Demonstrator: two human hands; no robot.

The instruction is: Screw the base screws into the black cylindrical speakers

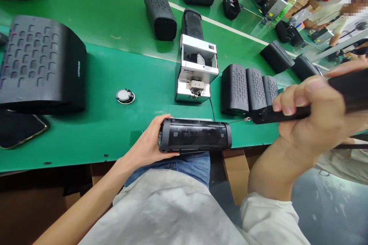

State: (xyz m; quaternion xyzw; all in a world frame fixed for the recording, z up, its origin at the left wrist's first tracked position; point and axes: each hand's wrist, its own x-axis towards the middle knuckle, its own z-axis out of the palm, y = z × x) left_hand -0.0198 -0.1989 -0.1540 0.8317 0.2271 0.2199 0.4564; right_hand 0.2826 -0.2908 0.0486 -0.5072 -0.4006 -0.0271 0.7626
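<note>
Screw-driving step: our left hand (149,143) clasps the speaker (195,135) at the table (115,65) edge; our right hand (313,118) grips the screwdriver (287,113), whose tip next needs aligning at the speaker's right end.

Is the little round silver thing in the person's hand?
No, the round silver part lies alone on the green table, apart from the left hand.

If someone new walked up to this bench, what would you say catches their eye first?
Probably the black speaker body at the near edge of the green table, gripped at its end by the left hand, while the right hand aims an electric screwdriver at its other end. Just behind stands a white screw feeder, and at far left a big black grille housing.
</note>
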